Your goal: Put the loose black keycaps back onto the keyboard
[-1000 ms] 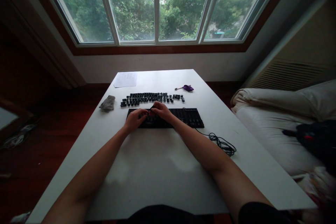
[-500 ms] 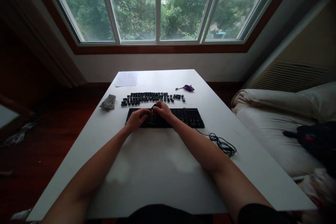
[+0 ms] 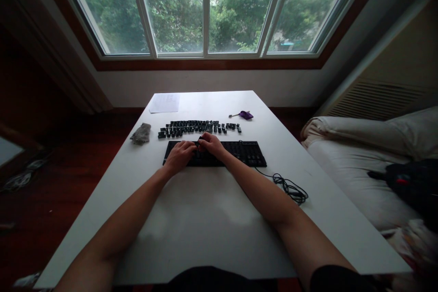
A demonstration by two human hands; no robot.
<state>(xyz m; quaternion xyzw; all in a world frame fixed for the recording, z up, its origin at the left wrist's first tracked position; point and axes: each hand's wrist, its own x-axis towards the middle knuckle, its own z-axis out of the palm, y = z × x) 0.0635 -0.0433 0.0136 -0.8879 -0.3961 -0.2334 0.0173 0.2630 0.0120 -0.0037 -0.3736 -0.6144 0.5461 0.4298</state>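
Observation:
A black keyboard [image 3: 239, 153] lies across the white table, many of its keys in place on the right side. Over its left half, my left hand [image 3: 179, 155] is closed, fingers bent together and reaching to my right fingertips; what they grip is hidden. My right hand [image 3: 212, 144] pinches a small black piece [image 3: 200, 138] just above the keyboard, too small to identify for certain. Loose black keycaps [image 3: 191, 124] stand in rows behind the keyboard, beyond both hands.
A grey cloth [image 3: 141, 133] is left of the keycaps. A purple object with a thin handle [image 3: 245, 115] lies at the back right, and paper [image 3: 164, 102] at the back left. The coiled cable [image 3: 290, 190] rests to the right. A sofa [image 3: 352, 159] stands beside the table [image 3: 205, 223].
My left hand has turned more palm-down, and its fingers have closed in towards my right fingertips. The right hand stays nearly still, pinching the black piece.

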